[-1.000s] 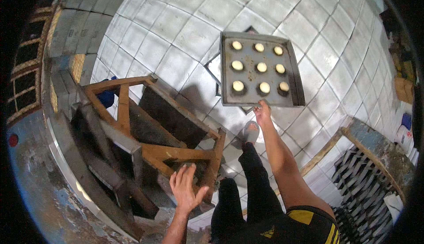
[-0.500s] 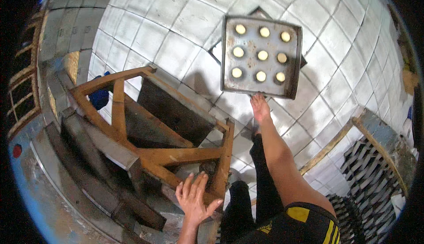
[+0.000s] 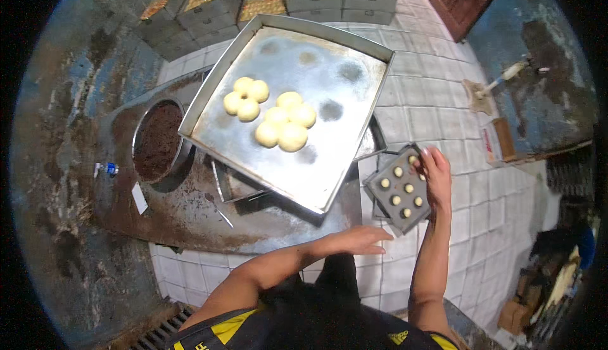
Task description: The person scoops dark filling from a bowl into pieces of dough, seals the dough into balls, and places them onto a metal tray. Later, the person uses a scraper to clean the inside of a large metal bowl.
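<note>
In front of me and above the table, a large square metal baking tray [image 3: 304,46] sits at an angle. On it are two clusters of pale dough balls, a smaller one [image 3: 247,99] and a larger one [image 3: 290,122]. My left hand [image 3: 362,240] is stretched out near the table edge, fingers extended, holding nothing. My right hand [image 3: 436,169] is raised over a darker baking tray [image 3: 405,226] down on the floor, and looks open and free of it. Several small dough balls [image 3: 408,188] lie spaced apart on that darker tray; my right hand covers part of it.
A round pan of dark brown crumbly stuff [image 3: 158,141] stands on the worn metal table [image 3: 145,214]. Further trays lie beneath the big one. Grey metal boxes [image 3: 313,2] are stacked at the back. A cardboard box [image 3: 503,140] stands by the right wall.
My view has swung up from the floor to the table. My left hand has left the wooden frame, and my right hand has come away from the floor tray's edge and risen.
</note>
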Tool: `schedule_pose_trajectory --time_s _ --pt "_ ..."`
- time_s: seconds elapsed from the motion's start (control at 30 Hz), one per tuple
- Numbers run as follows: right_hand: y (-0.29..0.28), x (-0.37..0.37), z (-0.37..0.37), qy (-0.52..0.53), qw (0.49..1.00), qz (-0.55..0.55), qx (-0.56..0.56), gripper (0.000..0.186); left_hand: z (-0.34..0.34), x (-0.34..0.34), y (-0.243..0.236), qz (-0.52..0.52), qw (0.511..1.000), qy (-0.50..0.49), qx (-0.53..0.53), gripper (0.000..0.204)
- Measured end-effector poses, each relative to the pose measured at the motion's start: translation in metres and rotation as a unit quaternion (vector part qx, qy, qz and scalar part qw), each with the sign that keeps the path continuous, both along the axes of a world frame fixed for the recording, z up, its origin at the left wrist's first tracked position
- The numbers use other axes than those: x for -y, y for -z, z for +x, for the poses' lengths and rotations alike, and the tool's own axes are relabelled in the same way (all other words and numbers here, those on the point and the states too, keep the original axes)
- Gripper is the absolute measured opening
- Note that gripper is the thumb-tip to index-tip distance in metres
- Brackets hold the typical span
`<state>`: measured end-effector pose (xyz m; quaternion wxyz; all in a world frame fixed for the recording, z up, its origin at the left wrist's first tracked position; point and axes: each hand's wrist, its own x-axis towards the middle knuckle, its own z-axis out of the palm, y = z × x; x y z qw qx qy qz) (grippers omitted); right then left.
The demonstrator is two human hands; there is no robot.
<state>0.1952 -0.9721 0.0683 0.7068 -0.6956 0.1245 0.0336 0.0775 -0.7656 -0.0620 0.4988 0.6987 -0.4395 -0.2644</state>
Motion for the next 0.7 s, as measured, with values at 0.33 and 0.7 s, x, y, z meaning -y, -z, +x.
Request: schedule_pose_trajectory --time_s 0.33,0.7 --pt "0.0 -0.19 0.109 -0.112 0.896 -0.429 0.026 0.043 0.046 -0.188 -0.166 -0.039 0.916 -0.241 0.319 0.045" --pt "-0.132 -0.191 -0.062 0.007 0.93 -0.269 0.25 0.023 0.081 -0.169 -0.155 -0.239 0.869 -0.433 -0.038 0.049"
